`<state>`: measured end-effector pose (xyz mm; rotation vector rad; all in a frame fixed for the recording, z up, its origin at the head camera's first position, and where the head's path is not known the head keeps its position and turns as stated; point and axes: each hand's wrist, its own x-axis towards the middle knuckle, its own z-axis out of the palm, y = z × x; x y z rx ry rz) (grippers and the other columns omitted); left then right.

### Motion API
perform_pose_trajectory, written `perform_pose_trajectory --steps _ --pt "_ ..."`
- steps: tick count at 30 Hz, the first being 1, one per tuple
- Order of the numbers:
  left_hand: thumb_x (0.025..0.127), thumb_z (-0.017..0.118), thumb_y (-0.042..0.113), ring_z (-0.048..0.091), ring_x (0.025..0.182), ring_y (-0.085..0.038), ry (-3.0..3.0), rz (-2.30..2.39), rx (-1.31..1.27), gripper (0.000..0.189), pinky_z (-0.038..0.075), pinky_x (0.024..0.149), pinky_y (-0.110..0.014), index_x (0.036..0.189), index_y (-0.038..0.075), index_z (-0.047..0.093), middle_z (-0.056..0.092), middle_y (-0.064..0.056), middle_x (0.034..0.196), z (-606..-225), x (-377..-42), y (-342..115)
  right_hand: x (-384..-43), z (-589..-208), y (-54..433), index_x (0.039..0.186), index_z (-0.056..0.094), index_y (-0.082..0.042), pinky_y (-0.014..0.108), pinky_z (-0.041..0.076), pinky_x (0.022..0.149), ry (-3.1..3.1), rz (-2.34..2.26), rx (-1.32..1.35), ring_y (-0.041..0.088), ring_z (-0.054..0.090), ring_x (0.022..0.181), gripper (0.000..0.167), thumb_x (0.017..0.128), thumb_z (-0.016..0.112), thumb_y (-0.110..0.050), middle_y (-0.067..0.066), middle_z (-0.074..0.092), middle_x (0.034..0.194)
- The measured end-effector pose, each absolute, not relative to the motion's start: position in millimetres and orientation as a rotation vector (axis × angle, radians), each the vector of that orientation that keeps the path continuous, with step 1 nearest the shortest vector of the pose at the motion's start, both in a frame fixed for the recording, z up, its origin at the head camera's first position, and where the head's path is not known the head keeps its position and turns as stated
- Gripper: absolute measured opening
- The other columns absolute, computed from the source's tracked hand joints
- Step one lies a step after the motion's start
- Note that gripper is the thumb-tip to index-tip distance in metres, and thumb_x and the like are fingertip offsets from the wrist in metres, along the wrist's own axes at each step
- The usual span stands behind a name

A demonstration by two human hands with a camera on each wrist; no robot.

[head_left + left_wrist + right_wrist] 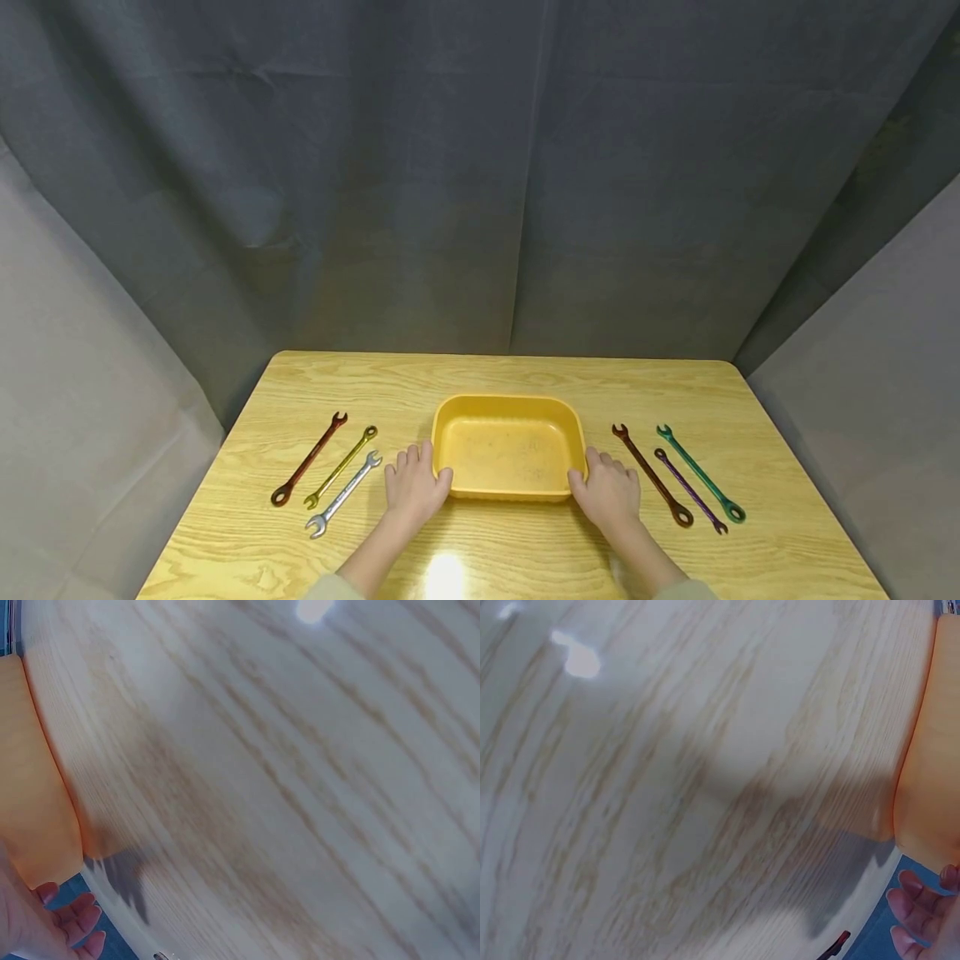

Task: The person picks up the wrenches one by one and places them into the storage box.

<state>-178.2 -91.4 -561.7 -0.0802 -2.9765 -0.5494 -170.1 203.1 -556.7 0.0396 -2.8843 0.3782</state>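
A yellow rectangular plastic bin (502, 492) sits on the wooden table, with nothing lying in it. My left hand (417, 487) holds its left side near the front corner, thumb at the rim and fingers along the outer wall. On the opposite side my right hand (609, 493) grips the front right corner the same way. The left wrist view shows the bin's wall (37, 772) beside the left fingers (79, 919), which are bent. In the right wrist view the right fingers (915, 907) curl just below the wall (934, 765).
Left of the bin lie a red wrench (309, 460), a gold wrench (341, 468) and a silver wrench (345, 493). To the right are a dark reddish-brown wrench (651, 473), a purple wrench (690, 490) and a green wrench (701, 473). A grey curtain (405, 208) hangs behind the table (510, 550).
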Motion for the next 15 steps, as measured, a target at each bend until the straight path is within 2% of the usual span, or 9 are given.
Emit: perform_pose_trajectory --steps 4,9,15 --pt "0.084 0.044 0.037 0.046 0.088 -0.028 -2.972 -0.540 -0.081 0.049 0.035 0.069 -0.043 0.120 0.004 0.046 0.054 -0.014 0.105 -562.3 -177.0 -91.1 -168.7 -556.5 202.6 0.102 0.059 0.000 0.048 0.041 0.065 -2.872 0.376 0.040 0.031 0.057 0.069 0.036 0.082 0.053 -0.029 0.014 0.062 0.086" --pt "0.084 0.046 0.035 0.046 0.088 -0.029 -2.968 -0.560 -0.074 0.047 0.034 0.069 -0.043 0.119 0.003 0.047 0.053 -0.014 0.104 -562.0 -173.0 -90.7 -165.2 -555.7 202.5 0.107 0.059 0.002 0.049 0.042 0.067 -2.881 0.389 0.041 0.033 0.058 0.073 0.039 0.083 0.053 -0.029 0.017 0.063 0.092" --pt "0.083 0.048 0.033 0.045 0.085 -0.027 -2.961 -0.580 -0.069 0.040 0.033 0.067 -0.042 0.111 0.005 0.048 0.053 -0.014 0.104 -563.8 -168.4 -90.9 -161.9 -554.8 201.3 0.097 0.058 -0.001 0.046 0.042 0.064 -2.912 0.387 0.031 0.024 0.050 0.061 0.031 0.083 0.053 -0.028 0.010 0.058 0.078"
